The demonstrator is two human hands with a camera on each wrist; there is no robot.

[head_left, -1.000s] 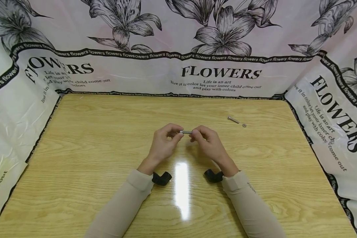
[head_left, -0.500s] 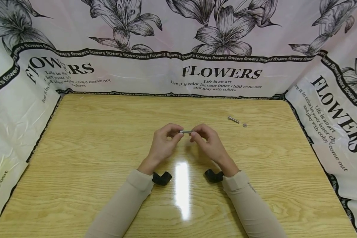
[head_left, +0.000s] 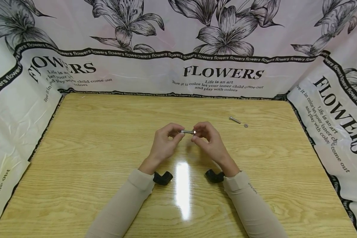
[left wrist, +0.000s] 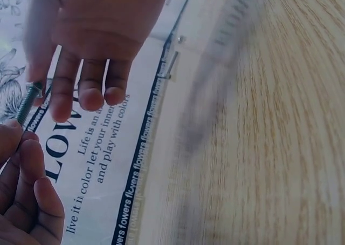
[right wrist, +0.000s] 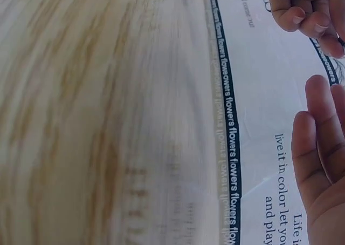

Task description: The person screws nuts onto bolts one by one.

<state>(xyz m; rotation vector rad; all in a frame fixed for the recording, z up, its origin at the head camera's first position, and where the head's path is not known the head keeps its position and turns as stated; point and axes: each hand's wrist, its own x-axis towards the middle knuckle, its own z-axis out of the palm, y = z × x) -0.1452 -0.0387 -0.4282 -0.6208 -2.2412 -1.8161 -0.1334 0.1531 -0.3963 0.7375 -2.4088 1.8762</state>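
Note:
My left hand (head_left: 164,142) pinches one end of a threaded metal bolt (head_left: 188,132) between thumb and forefinger, holding it level above the table. At the bolt's right end is a wider, shiny piece that looks like a nut (left wrist: 34,88). My right hand (head_left: 209,140) is around that end, its thumb and forefinger spread apart, and the nut shows between them. Whether a fingertip still touches it is hard to tell. In the right wrist view the bolt is almost wholly out of frame, and the other right fingers (right wrist: 318,148) extend loosely.
A second bolt (head_left: 235,120) and a loose nut (head_left: 246,125) lie on the wooden table (head_left: 107,132), beyond my right hand. Flower-printed sheeting (head_left: 137,72) walls off the back and both sides. A dark wrist device (head_left: 163,178) sits at each cuff.
My right thumb and forefinger have parted from their pinch on the bolt's right end, baring the shiny nut. The left hand keeps its hold, and the head view has shifted slightly.

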